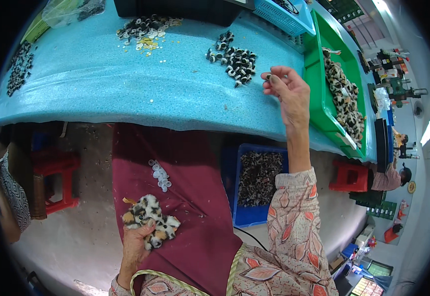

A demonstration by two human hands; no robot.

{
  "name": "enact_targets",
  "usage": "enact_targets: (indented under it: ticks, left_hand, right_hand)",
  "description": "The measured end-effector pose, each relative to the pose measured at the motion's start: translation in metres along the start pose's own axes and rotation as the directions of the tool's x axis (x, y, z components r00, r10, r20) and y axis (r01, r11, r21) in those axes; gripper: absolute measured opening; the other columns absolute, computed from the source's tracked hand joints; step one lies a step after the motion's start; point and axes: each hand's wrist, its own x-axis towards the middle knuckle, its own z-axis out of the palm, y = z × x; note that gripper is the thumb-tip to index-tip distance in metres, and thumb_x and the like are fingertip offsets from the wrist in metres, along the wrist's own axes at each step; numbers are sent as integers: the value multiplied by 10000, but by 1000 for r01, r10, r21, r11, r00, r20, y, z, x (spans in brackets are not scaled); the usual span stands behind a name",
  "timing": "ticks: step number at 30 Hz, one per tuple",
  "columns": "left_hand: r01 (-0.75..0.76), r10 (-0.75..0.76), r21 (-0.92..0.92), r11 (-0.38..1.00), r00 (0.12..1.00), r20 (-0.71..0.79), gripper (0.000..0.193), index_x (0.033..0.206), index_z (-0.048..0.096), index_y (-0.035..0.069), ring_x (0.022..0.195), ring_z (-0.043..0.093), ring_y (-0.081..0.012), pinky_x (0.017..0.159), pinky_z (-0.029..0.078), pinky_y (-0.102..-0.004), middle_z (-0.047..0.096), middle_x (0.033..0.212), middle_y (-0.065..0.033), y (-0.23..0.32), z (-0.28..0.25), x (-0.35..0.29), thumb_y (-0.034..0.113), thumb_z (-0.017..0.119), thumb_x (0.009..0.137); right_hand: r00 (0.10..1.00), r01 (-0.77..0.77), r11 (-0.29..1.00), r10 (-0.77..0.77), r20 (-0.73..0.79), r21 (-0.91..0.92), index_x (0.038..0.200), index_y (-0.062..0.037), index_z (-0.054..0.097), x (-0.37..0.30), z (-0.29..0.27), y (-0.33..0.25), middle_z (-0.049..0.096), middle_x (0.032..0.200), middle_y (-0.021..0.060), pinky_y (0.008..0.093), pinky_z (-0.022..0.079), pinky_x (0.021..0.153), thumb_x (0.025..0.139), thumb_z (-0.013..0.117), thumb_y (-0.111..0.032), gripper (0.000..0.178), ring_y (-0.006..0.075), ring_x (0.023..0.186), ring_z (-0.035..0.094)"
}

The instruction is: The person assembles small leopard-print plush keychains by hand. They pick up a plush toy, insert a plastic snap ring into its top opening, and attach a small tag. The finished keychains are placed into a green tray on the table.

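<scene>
Down at my lap, my left hand [137, 241] is closed round a small plush animal [150, 219] with black, white and tan patches; one shiny dark eye shows on it. My right hand [288, 89] is raised over the table's right part, thumb and fingertips pinched on a small dark round piece [268, 77]. Just left of it lies a loose pile of black and white ring-like pieces [239, 63]. On the maroon apron [190, 167] across my lap, several translucent white plastic washers [159, 176] lie beyond the plush animal.
A green crate [315, 93] of plush pieces stands at the table's right. Mixed small parts [148, 32] lie before a black box [175, 10]; dark parts [20, 69] lie far left. Below, a blue crate [259, 217] holds dark pieces. Another person's arm [5, 202] is at left.
</scene>
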Motion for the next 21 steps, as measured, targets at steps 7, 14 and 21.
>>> enact_targets:
  ticks: [7,14,21]
  left_hand:
    - [-47,45,31,998,996,71,309,1121,566,-52,850,681,-255,759,584,-391,667,998,-129,7,25,-3,-6,601,817]
    - [-18,17,17,1000,996,82,311,1126,563,-59,890,676,-260,797,575,-382,663,1024,-142,15,27,-4,-33,575,817]
    - [55,-53,-97,994,998,23,322,1143,544,-61,928,662,-243,816,582,-378,650,1055,-140,13,22,-1,-66,585,824]
  right_hand:
    - [980,-167,859,91,176,484,1068,43,599,-61,4,-17,635,1017,177,271,531,731,852,665,-55,246,175,843,618]
    - [949,-299,720,156,273,626,1079,-4,634,-112,51,-8,612,932,110,268,472,655,836,684,-86,261,161,778,548]
    - [859,-468,800,312,406,376,1014,65,609,-165,94,-5,607,875,107,254,508,617,792,728,-63,283,151,690,589]
